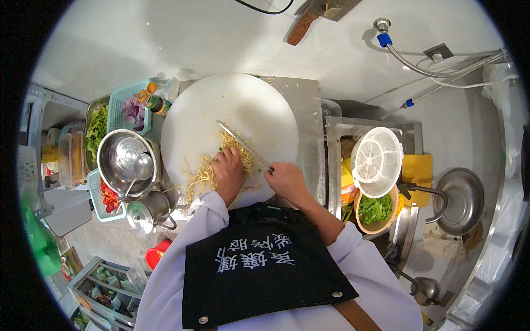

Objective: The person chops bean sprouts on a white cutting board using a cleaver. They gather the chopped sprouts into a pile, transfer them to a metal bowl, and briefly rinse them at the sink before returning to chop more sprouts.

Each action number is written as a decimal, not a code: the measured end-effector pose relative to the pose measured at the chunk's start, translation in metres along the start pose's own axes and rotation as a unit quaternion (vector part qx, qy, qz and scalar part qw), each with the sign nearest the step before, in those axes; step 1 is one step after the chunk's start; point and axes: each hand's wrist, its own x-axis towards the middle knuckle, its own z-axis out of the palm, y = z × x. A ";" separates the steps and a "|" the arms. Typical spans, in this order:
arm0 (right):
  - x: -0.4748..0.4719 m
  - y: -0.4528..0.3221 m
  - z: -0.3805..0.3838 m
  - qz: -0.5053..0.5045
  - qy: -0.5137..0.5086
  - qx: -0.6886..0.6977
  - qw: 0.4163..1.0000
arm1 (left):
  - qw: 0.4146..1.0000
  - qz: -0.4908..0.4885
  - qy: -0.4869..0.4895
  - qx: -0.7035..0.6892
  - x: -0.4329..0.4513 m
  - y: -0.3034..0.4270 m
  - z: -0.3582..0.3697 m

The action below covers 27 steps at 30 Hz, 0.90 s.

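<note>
My right hand (285, 181) grips the handle of a knife (245, 145), seen nearly edge-on, its blade running up and left across the board. Curled fingers of my left hand (230, 171) press on a heap of thin pale yellow shreds (203, 176). More of the shreds lie along the blade, on both sides of the left hand. Under all of this is a round white cutting board (194, 111), with loose bits scattered over it. The knife's handle is mostly hidden inside my right fist.
At the left stand a steel bowl (108, 165) with a ladle (143, 165), a lidded steel pot (140, 217), baskets of onion (133, 109) and red pepper (109, 196), and a bottle (159, 105). Rightward, a white strainer (379, 163) sits by a bowl of greens (374, 209). A cleaver (304, 25) hangs on the wall.
</note>
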 end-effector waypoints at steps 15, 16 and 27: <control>0.038 -0.013 0.020 0.059 -0.090 0.047 0.993 | 1.000 0.001 -0.030 0.006 0.008 0.004 -0.001; 0.040 -0.016 0.016 0.069 -0.081 0.050 0.993 | 1.000 0.004 -0.010 0.017 0.009 0.004 0.000; 0.052 -0.004 0.015 0.096 -0.087 0.046 0.990 | 1.000 -0.007 -0.023 0.000 0.007 0.003 0.008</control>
